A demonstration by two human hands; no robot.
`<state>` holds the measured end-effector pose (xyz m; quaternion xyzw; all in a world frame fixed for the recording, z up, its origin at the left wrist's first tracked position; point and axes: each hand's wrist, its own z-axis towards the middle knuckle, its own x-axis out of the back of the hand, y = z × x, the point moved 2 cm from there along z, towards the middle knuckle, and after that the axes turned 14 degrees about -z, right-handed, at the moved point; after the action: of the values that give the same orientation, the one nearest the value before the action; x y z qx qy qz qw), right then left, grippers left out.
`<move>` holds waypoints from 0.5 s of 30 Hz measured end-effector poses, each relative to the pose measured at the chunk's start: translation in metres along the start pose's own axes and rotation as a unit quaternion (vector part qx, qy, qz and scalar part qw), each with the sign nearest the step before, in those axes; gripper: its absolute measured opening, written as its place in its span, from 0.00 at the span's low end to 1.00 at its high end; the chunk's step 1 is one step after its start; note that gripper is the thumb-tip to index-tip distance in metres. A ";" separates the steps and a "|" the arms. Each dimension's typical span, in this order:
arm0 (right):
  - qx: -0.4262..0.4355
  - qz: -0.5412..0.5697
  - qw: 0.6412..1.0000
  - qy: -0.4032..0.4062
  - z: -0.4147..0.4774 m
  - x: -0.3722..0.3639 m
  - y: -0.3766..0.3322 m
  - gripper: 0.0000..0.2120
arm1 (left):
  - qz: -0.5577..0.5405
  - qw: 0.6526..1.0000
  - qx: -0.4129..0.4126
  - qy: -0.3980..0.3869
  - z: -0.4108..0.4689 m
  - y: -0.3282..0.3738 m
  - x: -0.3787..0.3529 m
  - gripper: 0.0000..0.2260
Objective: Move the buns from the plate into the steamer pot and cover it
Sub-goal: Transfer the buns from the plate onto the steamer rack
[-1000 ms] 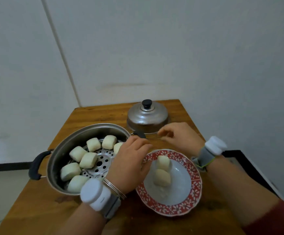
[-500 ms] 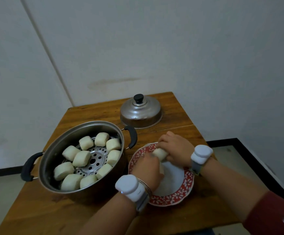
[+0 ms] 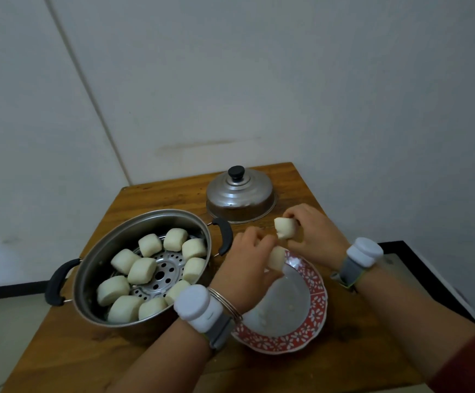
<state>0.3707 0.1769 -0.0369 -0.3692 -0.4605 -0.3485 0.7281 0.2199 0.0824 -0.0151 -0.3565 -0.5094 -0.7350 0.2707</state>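
A steel steamer pot (image 3: 94,268) with black handles stands on the left of the wooden table and holds several white buns (image 3: 142,270) on its perforated rack. To its right lies a red-rimmed plate (image 3: 317,307), its white middle bare. My left hand (image 3: 244,265) is closed around a bun (image 3: 276,258) over the plate's far edge. My right hand (image 3: 312,232) holds another bun (image 3: 285,227) lifted above the plate. The domed steel lid (image 3: 240,195) with a black knob rests on the table behind both hands.
The small wooden table (image 3: 88,353) stands in a corner against pale walls. Its right edge drops to a floor with a dark border (image 3: 429,268). White bands sit on both wrists.
Both hands came down on the plate's last two buns, took one each and lifted them. The plate now lies bare. The view has tilted upward.
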 end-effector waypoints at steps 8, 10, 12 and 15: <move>0.031 0.098 0.991 0.090 0.040 0.048 -0.056 0.20 | -0.048 0.980 0.062 0.185 -0.027 -0.034 0.092 0.21; 0.047 0.126 0.986 0.095 0.052 0.053 -0.077 0.21 | -0.040 0.976 0.105 0.188 -0.042 -0.055 0.108 0.20; 0.076 0.149 0.982 0.086 0.064 0.051 -0.103 0.22 | -0.039 0.973 0.142 0.175 -0.056 -0.075 0.119 0.20; 0.134 0.134 0.980 0.062 0.078 0.041 -0.132 0.22 | -0.022 0.972 0.200 0.124 -0.068 -0.098 0.119 0.20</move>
<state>0.2399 0.1732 0.0536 -0.3046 -0.4036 -0.2055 0.8379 0.0572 0.0473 0.0098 -0.1895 -0.6163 -0.6625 0.3813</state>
